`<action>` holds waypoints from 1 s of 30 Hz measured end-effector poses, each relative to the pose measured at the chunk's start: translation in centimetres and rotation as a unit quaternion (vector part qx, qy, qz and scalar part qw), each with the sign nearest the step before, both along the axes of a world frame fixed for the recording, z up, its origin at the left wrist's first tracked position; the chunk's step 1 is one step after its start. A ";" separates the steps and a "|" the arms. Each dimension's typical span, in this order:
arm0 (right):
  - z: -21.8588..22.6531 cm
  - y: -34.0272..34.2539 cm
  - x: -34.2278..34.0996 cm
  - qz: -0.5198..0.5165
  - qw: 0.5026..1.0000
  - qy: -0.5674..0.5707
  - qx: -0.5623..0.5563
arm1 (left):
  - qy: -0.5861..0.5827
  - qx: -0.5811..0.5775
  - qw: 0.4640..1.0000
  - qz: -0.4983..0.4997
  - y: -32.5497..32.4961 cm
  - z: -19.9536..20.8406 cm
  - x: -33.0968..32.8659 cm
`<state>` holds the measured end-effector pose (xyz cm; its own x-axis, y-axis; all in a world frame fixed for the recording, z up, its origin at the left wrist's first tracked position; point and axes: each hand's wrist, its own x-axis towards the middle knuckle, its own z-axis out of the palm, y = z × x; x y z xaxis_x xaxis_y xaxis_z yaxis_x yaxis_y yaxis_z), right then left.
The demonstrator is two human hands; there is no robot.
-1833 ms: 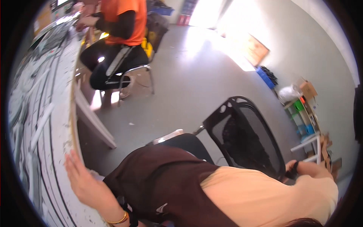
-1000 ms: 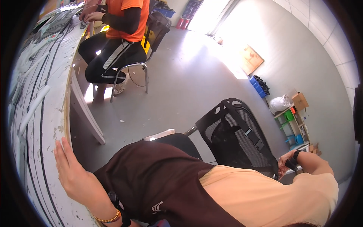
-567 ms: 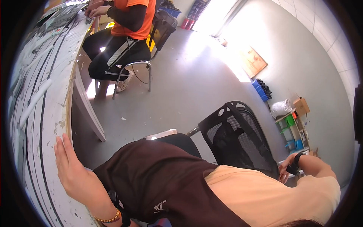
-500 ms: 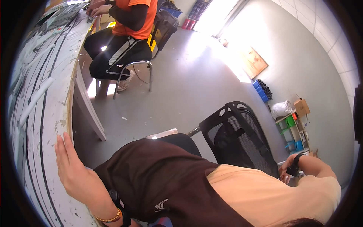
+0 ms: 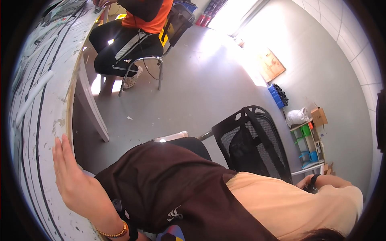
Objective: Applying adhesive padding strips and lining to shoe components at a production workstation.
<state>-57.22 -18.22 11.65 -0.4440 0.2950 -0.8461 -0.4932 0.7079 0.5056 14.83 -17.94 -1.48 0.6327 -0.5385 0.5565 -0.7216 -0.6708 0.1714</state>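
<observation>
My left hand (image 5: 76, 178) rests along the near edge of the white worktable (image 5: 56, 120), its fingers stretched out and close together. Nothing is in it. A beaded bracelet and a dark band circle that wrist. Over on the right, my right arm bends back behind my body in a beige sleeve. Only part of my right hand (image 5: 304, 183) shows there, beside a black wristband, and its fingers are hidden. A dark brown apron (image 5: 161, 176) covers my front. Close behind it stands a black mesh chair (image 5: 253, 140).
A person in an orange top sits on a metal-legged chair (image 5: 161, 74) at the table's far end. Pale strips (image 5: 34, 98) lie on the tabletop. Along the right wall are a blue crate (image 5: 276, 96), a white sack (image 5: 297, 116), a cardboard box (image 5: 319, 116) and a small shelf (image 5: 307, 146).
The view has shifted slightly, with the far person now higher in the picture. My right hand has slipped farther behind my body. My left hand stays flat at the table edge.
</observation>
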 end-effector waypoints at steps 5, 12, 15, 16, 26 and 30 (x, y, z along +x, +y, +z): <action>-5.8 -1.2 -4.9 -0.121 0.926 -0.352 0.057 | 0.005 -0.004 1.000 -0.019 0.0 0.1 0.1; -7.8 6.1 3.3 -0.005 0.932 -0.189 -0.311 | -0.005 0.015 1.000 -0.018 -0.4 -0.4 0.0; -7.0 6.1 7.8 -0.044 0.887 -0.167 -0.428 | -0.058 -0.013 0.997 -0.045 0.1 0.9 -0.2; -7.0 6.2 8.3 -0.008 0.887 -0.135 -0.442 | -0.135 -0.042 0.986 -0.083 0.1 1.7 -0.4; -10.6 9.9 11.5 -0.217 0.682 -0.001 -0.698 | -0.093 -0.044 0.989 -0.105 -0.7 2.2 -1.3; -10.7 9.7 11.9 -0.213 0.675 0.009 -0.707 | -0.080 -0.010 0.994 -0.077 0.1 2.6 -1.4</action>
<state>-45.35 -8.48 0.92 -0.5873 -0.6969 -0.4117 -0.0963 0.5651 -0.8194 13.42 -17.82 1.09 0.4461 -0.6094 0.6555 -0.8345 -0.5479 0.0586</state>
